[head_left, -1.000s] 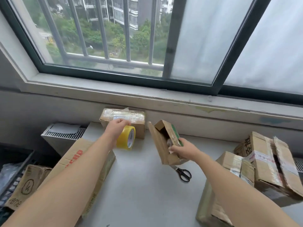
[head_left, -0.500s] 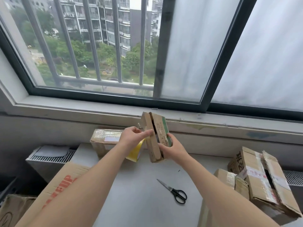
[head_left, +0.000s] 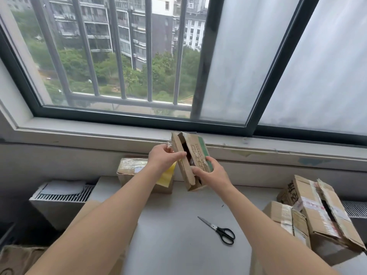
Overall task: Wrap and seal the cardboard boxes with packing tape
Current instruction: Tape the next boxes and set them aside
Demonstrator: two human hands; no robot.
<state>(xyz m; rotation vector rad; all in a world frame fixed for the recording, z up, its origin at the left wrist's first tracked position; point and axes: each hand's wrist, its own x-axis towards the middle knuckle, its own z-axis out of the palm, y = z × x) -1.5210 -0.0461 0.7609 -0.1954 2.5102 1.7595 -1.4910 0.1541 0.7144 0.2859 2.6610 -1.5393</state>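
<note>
Your right hand [head_left: 211, 174] grips the small box [head_left: 195, 155], thumb on the front and fingers curled round its green-edged right side. You hold the box tilted in the air above the far part of the table [head_left: 178, 251], with its flaps open. Your left hand [head_left: 164, 158] is curled at the box's left edge, thumb along the flap. Its fingertips pinch a crinkled end of clear tape [head_left: 169, 144]. The yellow tape roll [head_left: 167, 176] shows just under your left wrist, and I cannot tell whether you are holding it. A taped box [head_left: 130, 168] sits behind it. Scissors [head_left: 220, 231] lie near the middle of the table, and two worn boxes [head_left: 317, 213] stand to the right.
</note>
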